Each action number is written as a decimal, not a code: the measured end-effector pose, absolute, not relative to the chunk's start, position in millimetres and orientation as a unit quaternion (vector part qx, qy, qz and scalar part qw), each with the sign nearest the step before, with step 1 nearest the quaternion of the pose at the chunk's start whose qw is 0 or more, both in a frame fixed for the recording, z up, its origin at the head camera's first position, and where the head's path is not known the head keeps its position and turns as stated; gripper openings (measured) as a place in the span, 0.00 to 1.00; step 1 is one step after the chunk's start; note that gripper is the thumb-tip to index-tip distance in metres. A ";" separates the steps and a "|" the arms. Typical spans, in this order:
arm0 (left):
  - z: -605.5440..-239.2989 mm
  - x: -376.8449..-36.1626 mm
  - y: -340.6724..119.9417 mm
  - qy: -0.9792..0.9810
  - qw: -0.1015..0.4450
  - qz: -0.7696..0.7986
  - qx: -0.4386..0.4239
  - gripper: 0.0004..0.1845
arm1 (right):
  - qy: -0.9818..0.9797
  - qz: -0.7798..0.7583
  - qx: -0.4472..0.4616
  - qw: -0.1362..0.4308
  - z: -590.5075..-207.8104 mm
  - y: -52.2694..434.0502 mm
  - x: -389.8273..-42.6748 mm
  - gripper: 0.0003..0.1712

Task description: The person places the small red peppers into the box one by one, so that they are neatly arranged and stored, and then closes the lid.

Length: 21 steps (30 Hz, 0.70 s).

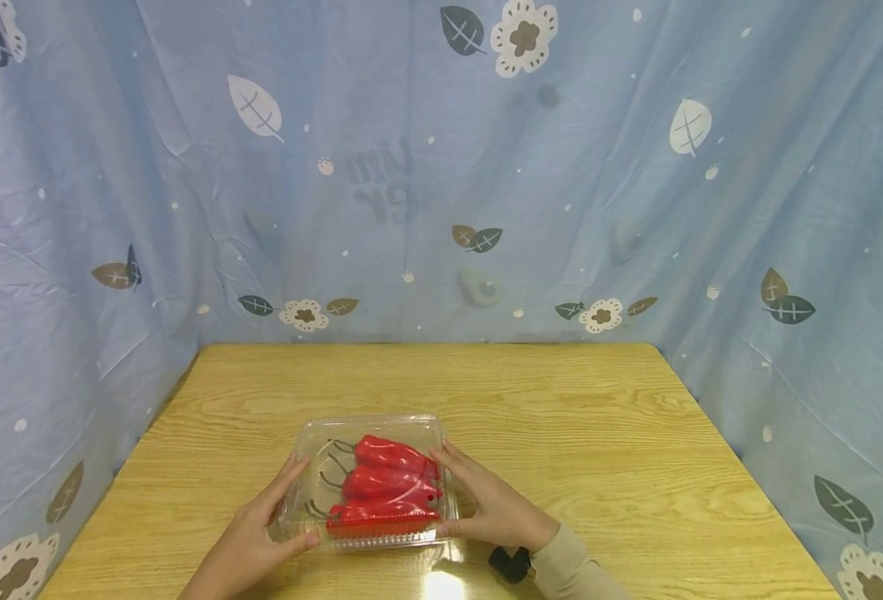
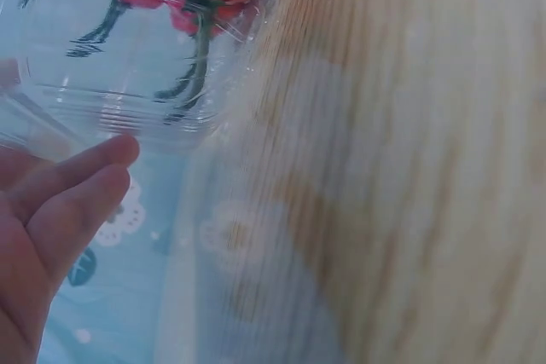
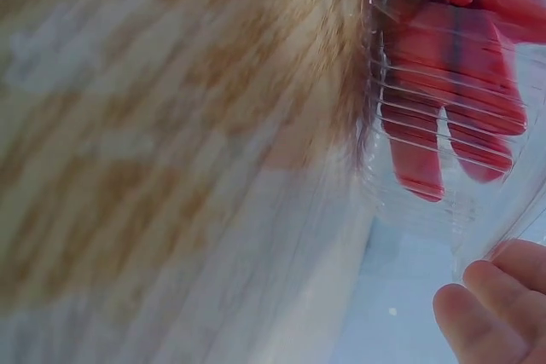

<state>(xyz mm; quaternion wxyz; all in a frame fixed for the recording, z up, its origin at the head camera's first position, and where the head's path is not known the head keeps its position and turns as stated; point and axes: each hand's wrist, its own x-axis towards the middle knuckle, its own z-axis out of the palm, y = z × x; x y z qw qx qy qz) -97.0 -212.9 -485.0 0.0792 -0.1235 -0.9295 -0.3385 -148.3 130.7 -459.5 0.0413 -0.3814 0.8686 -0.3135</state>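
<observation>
A clear plastic clamshell box (image 1: 314, 442) lies on the wooden table (image 1: 561, 433), near its front edge. Inside it are three red peppers (image 1: 385, 487) with dark green stems. My left hand (image 1: 280, 512) rests against the box's left side, its fingers laid along the wall and its thumb at the front corner. My right hand (image 1: 462, 493) touches the right side in the same way. The left wrist view shows straight fingers (image 2: 68, 202) beside the box (image 2: 128, 83) and the pepper stems (image 2: 196, 49). Fingertips (image 3: 490, 313) show below the ribbed box wall (image 3: 444, 125) in the right wrist view.
A blue cloth (image 1: 441, 167) printed with leaves and flowers hangs round the table at the back and on both sides. A black device (image 1: 511, 564) sits at my right wrist. Bare wood lies behind and to the right of the box.
</observation>
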 end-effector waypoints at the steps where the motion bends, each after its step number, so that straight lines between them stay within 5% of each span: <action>1: -484.7 -97.0 -213.3 -0.930 0.081 -0.335 -0.126 0.48 | 0.868 -0.314 -0.381 0.041 -460.0 130.5 -148.5 0.55; 14: -483.9 -91.1 -208.8 -0.904 0.039 -0.413 -0.102 0.54 | 0.845 -0.404 -0.342 0.077 -468.2 129.7 -142.1 0.58; 21: -478.0 -85.2 -208.9 -0.906 -0.085 -0.415 0.008 0.49 | 0.803 -0.497 -0.299 0.140 -471.9 130.0 -137.7 0.52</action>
